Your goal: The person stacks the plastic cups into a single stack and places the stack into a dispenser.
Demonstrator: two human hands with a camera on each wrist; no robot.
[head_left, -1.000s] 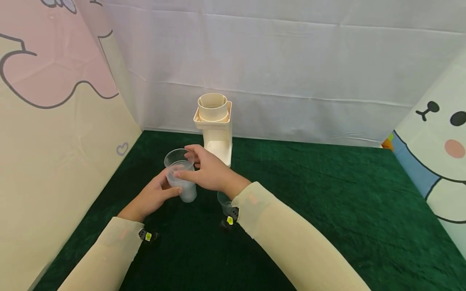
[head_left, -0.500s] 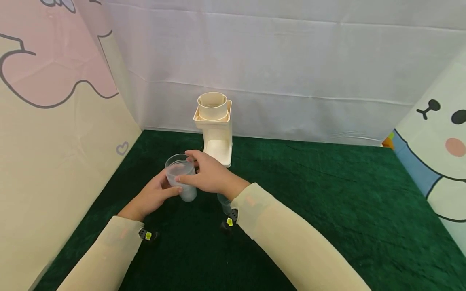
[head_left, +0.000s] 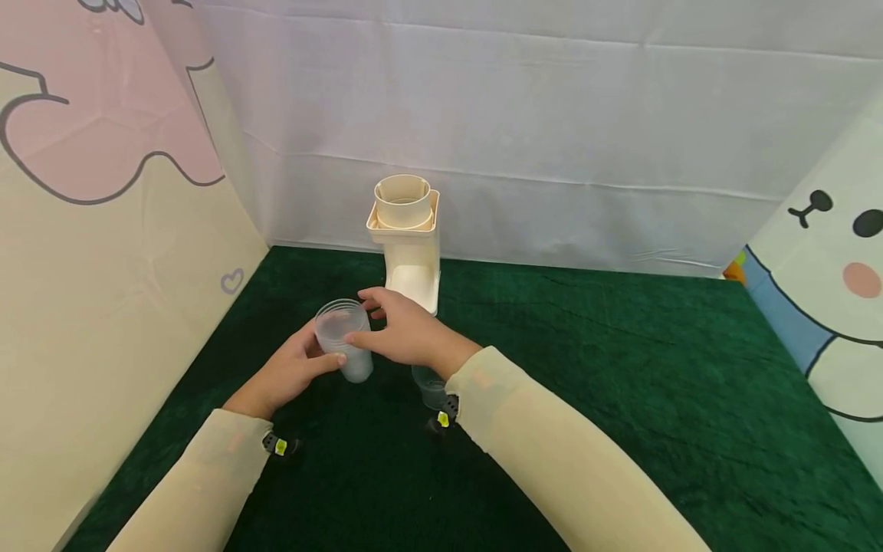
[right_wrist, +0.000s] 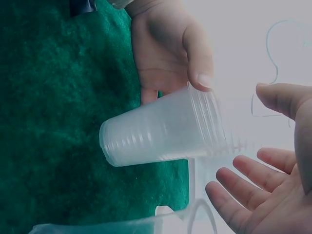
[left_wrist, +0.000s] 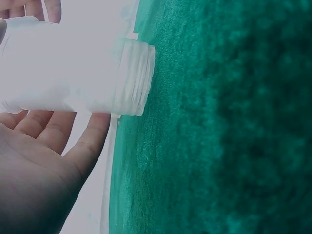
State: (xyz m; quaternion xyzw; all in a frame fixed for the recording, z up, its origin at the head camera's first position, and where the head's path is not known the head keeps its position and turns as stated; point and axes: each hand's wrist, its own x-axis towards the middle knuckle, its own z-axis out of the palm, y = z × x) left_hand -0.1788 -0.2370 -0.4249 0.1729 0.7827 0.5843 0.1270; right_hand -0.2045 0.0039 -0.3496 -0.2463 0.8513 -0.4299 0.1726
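Observation:
A nested stack of clear plastic cups point(head_left: 356, 364) stands slightly tilted at the left of the green cloth, held by my left hand point(head_left: 293, 368), its thumb across the near side. In the right wrist view the left thumb presses near the rims of the cups point(right_wrist: 151, 129). My right hand point(head_left: 407, 330) is beside the top of the stack; in its own wrist view the right hand point(right_wrist: 268, 190) has spread fingers, apart from the cups. Another clear cup point(head_left: 429, 389) sits on the cloth, partly hidden behind my right wrist.
Behind the hands rises a cream plastic stand point(head_left: 411, 287) with a round open holder point(head_left: 403, 201) on top. White fabric point(head_left: 538, 138) closes off the back, and printed panels stand on both sides of the green cloth point(head_left: 621, 383).
The uppermost cup has gone down into the stack, so the rims now sit close together. My right hand has let go and drawn slightly right. The left hand stays in place.

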